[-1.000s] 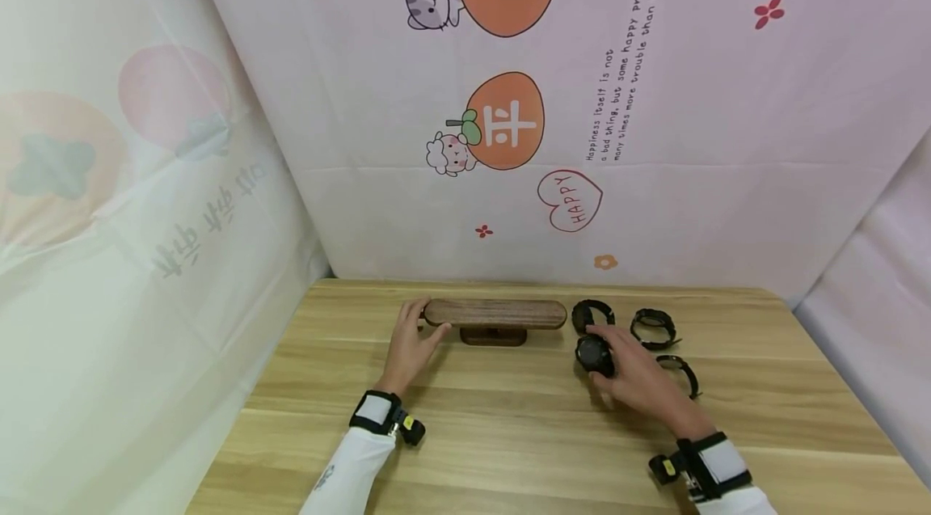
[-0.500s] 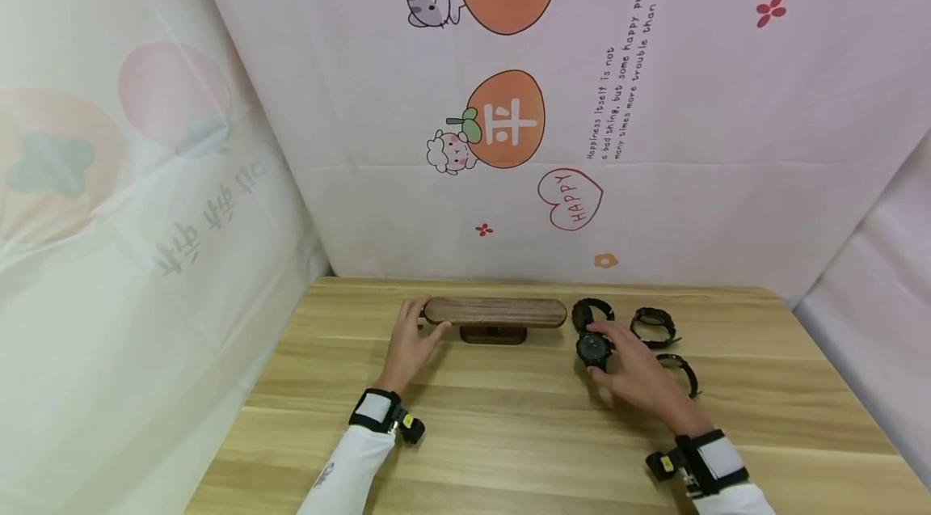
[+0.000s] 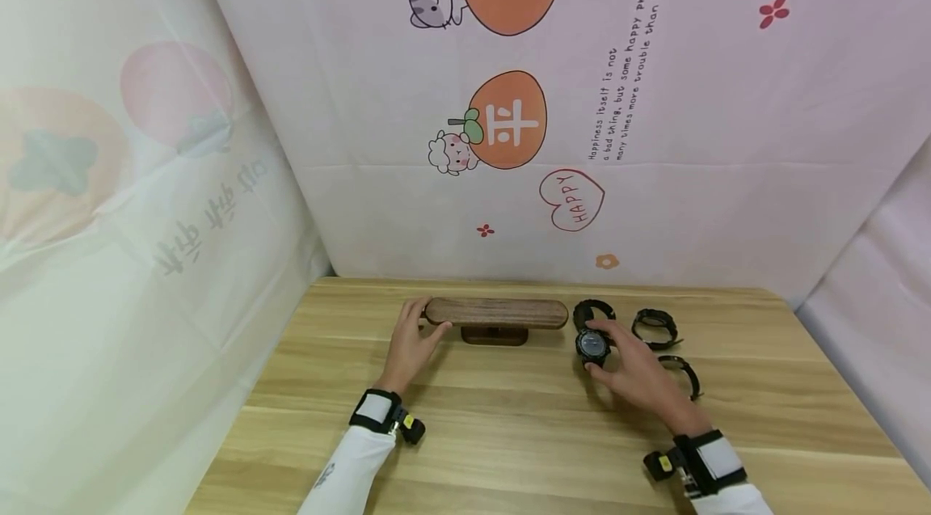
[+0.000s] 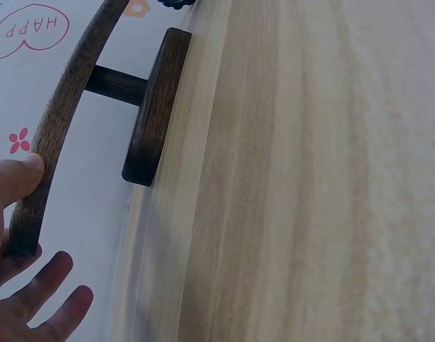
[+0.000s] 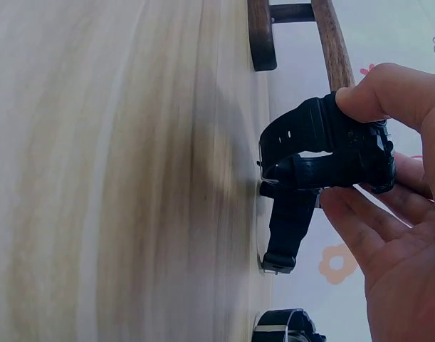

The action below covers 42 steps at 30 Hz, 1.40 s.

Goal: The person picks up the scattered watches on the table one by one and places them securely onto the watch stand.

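Note:
A dark wooden T-shaped stand (image 3: 494, 313) has a long rounded bar on a short post and base. My left hand (image 3: 406, 349) holds the bar's left end between thumb and fingers; the left wrist view shows the thumb on the bar (image 4: 50, 135), with other fingers spread beyond its end. My right hand (image 3: 636, 373) pinches a black wristwatch (image 3: 592, 345), its round dial facing up, just right of the stand. In the right wrist view this watch's buckled strap loop (image 5: 295, 135) hangs down toward the table, with the thumb on one side and fingers under the other.
Behind the held watch stands another black watch (image 3: 584, 314). Two more lie to the right, one further back (image 3: 655, 327) and one partly behind my right hand, a strap watch (image 3: 687, 377). A printed cloth (image 3: 407, 216) hangs along the wooden table's (image 3: 509, 434) back edge.
The watch in my right hand has turned so its dial shows more fully, and it has moved slightly away from me. My left hand keeps its hold on the stand.

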Motion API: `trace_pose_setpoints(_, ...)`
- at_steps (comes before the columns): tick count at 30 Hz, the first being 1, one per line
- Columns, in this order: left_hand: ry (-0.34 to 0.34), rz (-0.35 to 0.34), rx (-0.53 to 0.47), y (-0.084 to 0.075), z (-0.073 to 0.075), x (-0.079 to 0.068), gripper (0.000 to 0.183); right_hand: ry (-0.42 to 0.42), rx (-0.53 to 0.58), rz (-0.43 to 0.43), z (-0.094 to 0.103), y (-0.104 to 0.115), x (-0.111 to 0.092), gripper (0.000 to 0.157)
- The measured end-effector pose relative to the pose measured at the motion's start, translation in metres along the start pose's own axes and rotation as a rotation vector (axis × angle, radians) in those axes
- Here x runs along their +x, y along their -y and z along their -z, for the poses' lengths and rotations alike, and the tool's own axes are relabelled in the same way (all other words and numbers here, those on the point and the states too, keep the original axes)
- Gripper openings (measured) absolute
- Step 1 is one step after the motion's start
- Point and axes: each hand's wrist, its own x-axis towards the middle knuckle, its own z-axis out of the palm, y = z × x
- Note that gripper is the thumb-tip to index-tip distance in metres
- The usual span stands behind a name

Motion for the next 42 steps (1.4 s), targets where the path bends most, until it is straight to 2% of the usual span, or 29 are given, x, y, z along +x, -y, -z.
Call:
trace_pose_setpoints(17,0.003,-0.008,-0.003,0.001,0.002,0.000,0.062,-0.033,0.018,-0.017,-0.004,0.001,0.011,0.070)
trace_pose_setpoints(23,-0.006,-0.019,-0.001,0.001,0.003,0.000,0.062,-0.027,0.024,-0.032,-0.006,0.001,0.015,0.070)
trace_pose_setpoints(31,-0.009,-0.023,0.006,-0.001,0.004,-0.001,0.062,-0.036,0.037,-0.012,-0.005,0.002,0.020,0.070)
trace_pose_setpoints(42,-0.014,-0.029,-0.010,0.001,0.003,-0.001,0.061,-0.020,0.060,-0.047,-0.002,0.005,0.023,0.071)
